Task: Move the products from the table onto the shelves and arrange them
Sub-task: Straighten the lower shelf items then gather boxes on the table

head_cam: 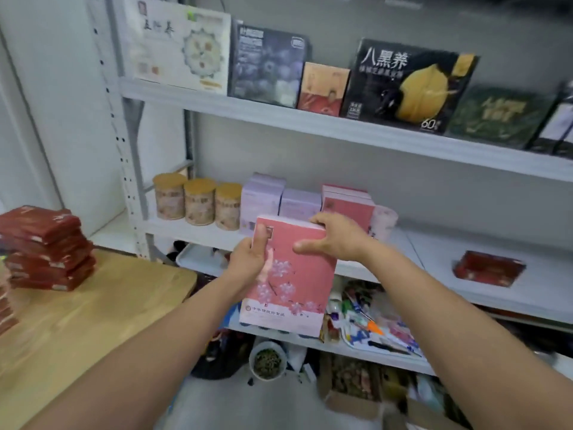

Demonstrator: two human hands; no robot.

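At the far left a table [93, 321] carries a stack of red packs [46, 246], at nine o'clock from the pink box [294, 280]. Further right, on the middle shelf [527, 293], three cans [198, 201] stand in a row at eleven o'clock from that box. Lilac boxes [263, 197] stand just beside them at twelve.

The left hand [248, 259] grips the pink box by its left edge, near the upper corner. Its thumb [259, 240] lies straight up the front face, pointing to twelve o'clock. The other fingers curl behind the edge and are hidden there. The box is upright, leaning slightly, held in the air in front of the middle shelf, its top just above the shelf's front lip.

The right hand [335, 237] holds the top right corner. Its fingers [319, 223] hook over the top edge, and its thumb [305, 244] stretches across the front face toward nine o'clock. The box sits between the two hands, its lower half free.

Behind the right hand, at one o'clock, shelved pink boxes [347, 203] stand on the middle shelf. At three o'clock, well apart, a single red pack [490, 268] lies flat on that shelf. On the upper shelf [341, 127] a black box [409, 85] stands at one o'clock.
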